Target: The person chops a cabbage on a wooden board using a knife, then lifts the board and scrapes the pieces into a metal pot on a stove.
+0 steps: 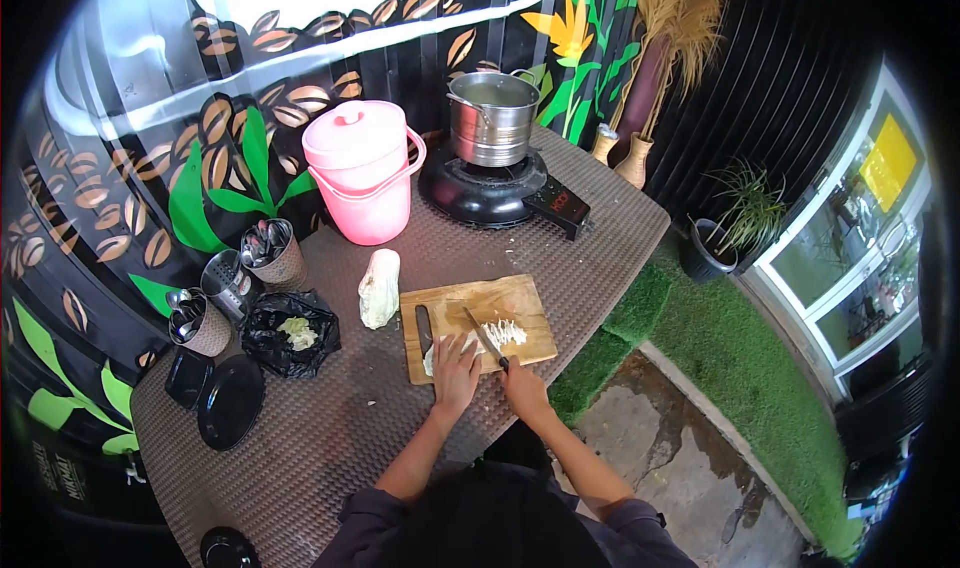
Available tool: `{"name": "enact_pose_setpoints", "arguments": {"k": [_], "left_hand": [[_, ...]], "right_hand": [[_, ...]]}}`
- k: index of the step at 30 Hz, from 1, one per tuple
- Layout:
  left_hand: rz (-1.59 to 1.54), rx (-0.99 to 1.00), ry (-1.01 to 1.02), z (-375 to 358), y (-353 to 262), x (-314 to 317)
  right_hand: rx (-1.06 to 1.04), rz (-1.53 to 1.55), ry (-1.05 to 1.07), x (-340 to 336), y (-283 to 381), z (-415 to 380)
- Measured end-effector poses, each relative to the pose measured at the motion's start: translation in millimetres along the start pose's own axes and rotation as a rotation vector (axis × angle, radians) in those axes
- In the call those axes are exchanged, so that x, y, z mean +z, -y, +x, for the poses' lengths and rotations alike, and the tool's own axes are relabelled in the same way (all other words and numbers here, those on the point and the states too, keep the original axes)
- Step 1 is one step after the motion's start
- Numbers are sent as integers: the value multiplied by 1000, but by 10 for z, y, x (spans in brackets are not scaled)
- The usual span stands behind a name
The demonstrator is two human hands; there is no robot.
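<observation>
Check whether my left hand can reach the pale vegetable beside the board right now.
Probably yes: nothing tall seems to stand between your left hand and the pale vegetable, just the low board. That hand appears to be on a white piece, though, so it would likely have to lift off first.

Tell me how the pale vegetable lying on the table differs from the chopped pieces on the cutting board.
The pale vegetable is one large, long chunk, while the chopped pieces form a loose heap of small bits. The pale vegetable lies directly on the table; the chopped pieces lie on the cutting board. Both are whitish.
</observation>
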State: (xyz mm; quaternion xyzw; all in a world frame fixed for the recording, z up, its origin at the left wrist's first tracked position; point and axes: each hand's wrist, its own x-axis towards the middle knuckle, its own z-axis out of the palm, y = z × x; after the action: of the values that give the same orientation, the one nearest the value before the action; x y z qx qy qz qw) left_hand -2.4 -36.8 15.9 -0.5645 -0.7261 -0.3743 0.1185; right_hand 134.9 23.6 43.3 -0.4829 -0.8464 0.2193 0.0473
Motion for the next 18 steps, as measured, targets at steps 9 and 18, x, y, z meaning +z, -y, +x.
{"name": "enact_pose_setpoints", "arguments": {"k": [9,18], "left_hand": [[-302,-91,144,85,149,197],[-319,-120,144,202,80,252]], "right_hand": [[-3,64,-32,-112,-60,130],[15,76,42,-205,-10,240]]}}
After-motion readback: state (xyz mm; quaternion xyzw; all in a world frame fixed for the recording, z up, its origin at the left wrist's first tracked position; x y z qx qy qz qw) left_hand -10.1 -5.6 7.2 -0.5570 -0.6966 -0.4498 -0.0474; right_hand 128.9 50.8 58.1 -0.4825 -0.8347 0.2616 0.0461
